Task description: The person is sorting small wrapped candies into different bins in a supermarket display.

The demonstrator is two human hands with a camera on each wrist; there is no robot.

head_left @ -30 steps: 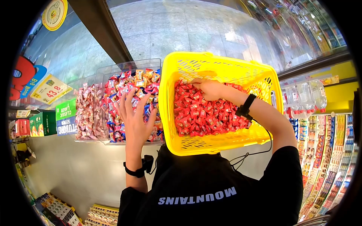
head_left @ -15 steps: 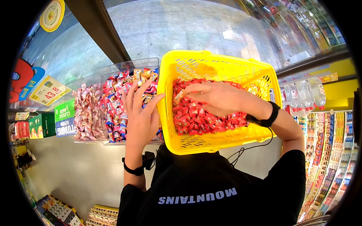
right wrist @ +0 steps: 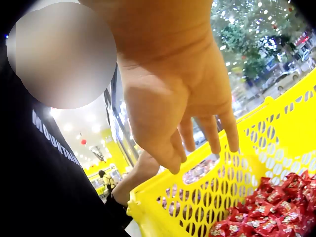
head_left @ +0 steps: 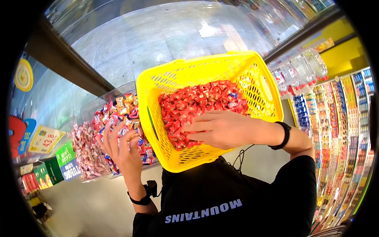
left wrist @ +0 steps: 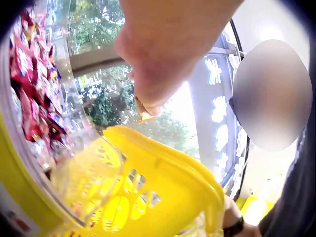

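Observation:
My left hand (head_left: 123, 152) hovers over the clear bin (head_left: 91, 106) of mixed red, blue and gold wrapped candies (head_left: 125, 108). Between its thumb and fingers it pinches a small gold-wrapped candy (left wrist: 145, 117), which shows below the fingertips in the left wrist view. To the right stands a yellow plastic basket (head_left: 158, 75) with a bed of red-wrapped candies (head_left: 197, 98) inside. Above these reds hangs my right hand (head_left: 225, 128), fingers extended toward the left and holding nothing. In the right wrist view its fingers (right wrist: 210, 133) point down near the basket's wall.
Pink-wrapped candies (head_left: 85, 148) fill a bin at the left. Past them are a price sign (head_left: 46, 139) and boxes (head_left: 49, 172). Large water bottles (head_left: 300, 71) stand behind the basket at the right, near packed shelves (head_left: 339, 138). A glass window lies beyond.
Half a second ago the right hand held a light-brown candy over the basket; now that hand is bare and the left pinches one. The left hand has drawn off the basket's rim. The view has turned.

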